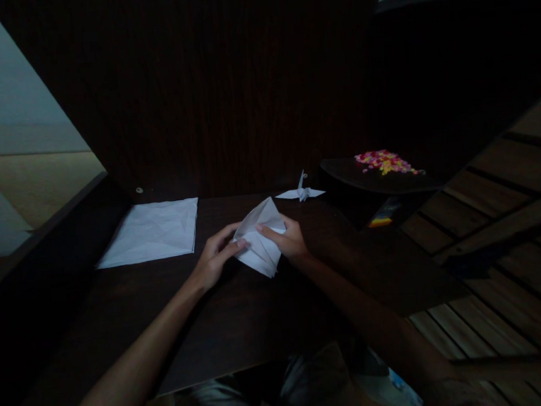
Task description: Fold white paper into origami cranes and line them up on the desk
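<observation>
Because the folded white paper (259, 247), centre of frame, has layered flaps, both sides are pinched, probably to steady them: left hand (213, 256) at its left, right hand (292, 239) at its right, thumbs on top. Paper crane (303, 193), right of centre, and white sheets (153, 231), left of frame, lie apart, presumably out of the hands' way.

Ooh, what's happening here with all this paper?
A person is holding a folded paper over the desk, with the left hand on one side and the right hand on the other, thumbs on top. A paper bird with its wings spread sits just beyond the right hand. Flat white sheets lie to the left, and small colourful bits are heaped on a shelf to the right.
</observation>
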Demonstrator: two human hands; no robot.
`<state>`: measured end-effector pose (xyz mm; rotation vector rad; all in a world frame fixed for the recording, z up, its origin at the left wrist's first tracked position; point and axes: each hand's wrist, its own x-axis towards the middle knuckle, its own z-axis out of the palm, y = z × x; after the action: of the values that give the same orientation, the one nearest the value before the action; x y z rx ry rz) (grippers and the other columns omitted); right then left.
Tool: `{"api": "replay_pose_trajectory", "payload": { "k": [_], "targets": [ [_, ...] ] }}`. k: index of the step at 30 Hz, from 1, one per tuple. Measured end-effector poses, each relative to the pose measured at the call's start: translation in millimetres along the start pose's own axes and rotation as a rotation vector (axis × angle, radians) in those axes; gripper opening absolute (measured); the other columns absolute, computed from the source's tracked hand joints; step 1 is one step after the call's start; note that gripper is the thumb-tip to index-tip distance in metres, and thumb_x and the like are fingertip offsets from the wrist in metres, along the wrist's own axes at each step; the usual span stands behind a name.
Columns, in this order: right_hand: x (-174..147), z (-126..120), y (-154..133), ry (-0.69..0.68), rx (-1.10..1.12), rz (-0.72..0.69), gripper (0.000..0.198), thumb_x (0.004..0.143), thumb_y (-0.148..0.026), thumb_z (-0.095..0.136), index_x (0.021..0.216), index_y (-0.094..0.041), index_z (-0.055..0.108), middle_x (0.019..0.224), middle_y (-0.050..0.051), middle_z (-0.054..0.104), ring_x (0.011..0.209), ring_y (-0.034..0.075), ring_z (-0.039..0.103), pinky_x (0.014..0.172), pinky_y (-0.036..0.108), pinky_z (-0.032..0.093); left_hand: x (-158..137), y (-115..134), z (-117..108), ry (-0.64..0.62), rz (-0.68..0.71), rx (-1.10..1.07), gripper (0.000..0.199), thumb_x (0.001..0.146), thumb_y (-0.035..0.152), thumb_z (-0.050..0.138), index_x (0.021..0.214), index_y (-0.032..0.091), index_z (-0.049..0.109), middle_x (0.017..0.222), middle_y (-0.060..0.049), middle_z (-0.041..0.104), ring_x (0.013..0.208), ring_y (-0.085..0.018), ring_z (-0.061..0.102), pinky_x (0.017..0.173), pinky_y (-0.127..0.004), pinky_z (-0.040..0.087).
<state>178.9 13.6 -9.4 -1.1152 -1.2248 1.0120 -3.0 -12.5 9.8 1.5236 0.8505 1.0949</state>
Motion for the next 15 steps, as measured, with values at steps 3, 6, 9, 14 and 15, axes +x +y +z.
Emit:
{"api": "replay_pose_trajectory", "payload": {
  "k": [3, 6, 9, 14, 15],
  "targets": [
    [1.2, -1.3, -0.5, 0.019, -0.079, -0.045, 0.034, 0.057, -0.041, 0.077, 0.075, -0.018, 0.059, 0.074, 0.003, 0.065, 0.067, 0.017, 0.059, 0.06, 0.029, 0.047, 2.1, -7.1, -1.6, 0.026, -0.039, -0.068, 0.043, 0.084, 0.042, 0.053, 0.117, 0.017, 0.063, 0.106, -0.008, 0.068, 0.102, -0.029, 0.059, 0.086, -0.037, 0.045],
    [1.3, -1.4, -2.3, 0.027, -0.103, -0.049, 0.036, 0.055, -0.039, 0.078, 0.075, -0.018, 0.056, 0.073, 0.002, 0.065, 0.068, 0.017, 0.06, 0.059, 0.028, 0.047, 3.0, -11.1, -2.3, 0.017, -0.07, -0.079, 0.043, 0.085, 0.044, 0.053, 0.116, 0.016, 0.064, 0.106, -0.008, 0.069, 0.101, -0.029, 0.06, 0.085, -0.038, 0.045],
    [0.9, -0.6, -3.3, 0.0, -0.086, -0.015, 0.038, 0.053, -0.037, 0.079, 0.078, -0.018, 0.057, 0.077, 0.002, 0.066, 0.071, 0.018, 0.061, 0.061, 0.028, 0.049, 2.5, -8.4, -1.1, 0.011, -0.056, -0.079, 0.043, 0.082, 0.041, 0.058, 0.118, 0.018, 0.064, 0.113, -0.009, 0.067, 0.109, -0.031, 0.057, 0.091, -0.04, 0.043],
    [0.9, -0.9, -2.4, -0.039, -0.021, 0.08, 0.044, 0.051, -0.034, 0.081, 0.087, -0.017, 0.063, 0.087, 0.006, 0.07, 0.077, 0.02, 0.065, 0.067, 0.032, 0.052, 2.2, -4.4, 1.0, 0.029, -0.034, -0.082, 0.051, 0.077, 0.043, 0.064, 0.123, 0.02, 0.06, 0.128, -0.009, 0.06, 0.12, -0.032, 0.05, 0.098, -0.041, 0.04],
    [1.0, -1.2, -2.3, -0.041, -0.008, 0.097, 0.046, 0.05, -0.034, 0.081, 0.089, -0.016, 0.063, 0.089, 0.007, 0.071, 0.078, 0.021, 0.066, 0.068, 0.032, 0.052, 2.4, -5.1, 0.8, 0.038, -0.037, -0.109, 0.051, 0.078, 0.045, 0.063, 0.123, 0.019, 0.06, 0.128, -0.009, 0.06, 0.119, -0.031, 0.052, 0.097, -0.041, 0.041]
  ]
}}
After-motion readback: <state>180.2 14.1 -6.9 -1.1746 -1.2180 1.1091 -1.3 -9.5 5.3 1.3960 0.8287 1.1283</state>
